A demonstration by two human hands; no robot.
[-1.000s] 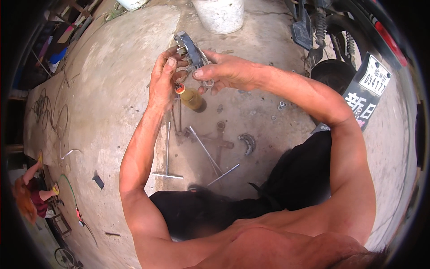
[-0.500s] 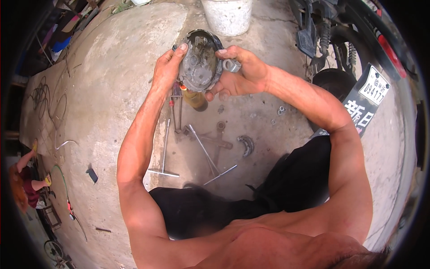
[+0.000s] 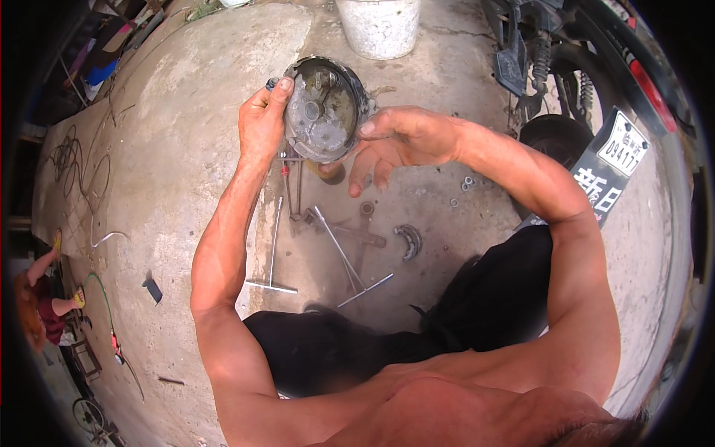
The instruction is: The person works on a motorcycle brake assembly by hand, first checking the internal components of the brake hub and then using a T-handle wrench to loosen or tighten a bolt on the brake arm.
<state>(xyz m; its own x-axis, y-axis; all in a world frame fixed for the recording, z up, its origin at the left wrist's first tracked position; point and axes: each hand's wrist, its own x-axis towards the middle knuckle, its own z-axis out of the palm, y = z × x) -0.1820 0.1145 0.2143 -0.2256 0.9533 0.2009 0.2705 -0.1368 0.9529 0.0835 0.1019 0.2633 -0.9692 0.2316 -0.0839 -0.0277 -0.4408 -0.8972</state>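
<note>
A round, dark, grease-smeared metal drum brake plate (image 3: 322,112) is held up over the floor, its hollow side facing me. My left hand (image 3: 262,115) grips its left rim, thumb on top, fingers hidden behind. Beside the right rim, my right hand (image 3: 406,138) has its fingers spread apart, the thumb tip at the edge; I cannot tell whether it touches. Below, a yellowish container (image 3: 333,173) is mostly hidden by the plate. A curved brake shoe (image 3: 408,243) lies on the concrete in front of me.
Two T-handle wrenches (image 3: 272,249) (image 3: 346,261) lie near my knees, by a rusty metal bar (image 3: 350,232) and small rings (image 3: 467,183). A white bucket (image 3: 380,30) stands ahead. A parked motorbike (image 3: 566,112) is at right. At far left are cables (image 3: 74,160) and another person's legs (image 3: 63,283).
The plate has shifted slightly left and down with my left hand and turned a little. My right hand has loosened, its fingers now spread lower. The round lug at the plate's right no longer shows.
</note>
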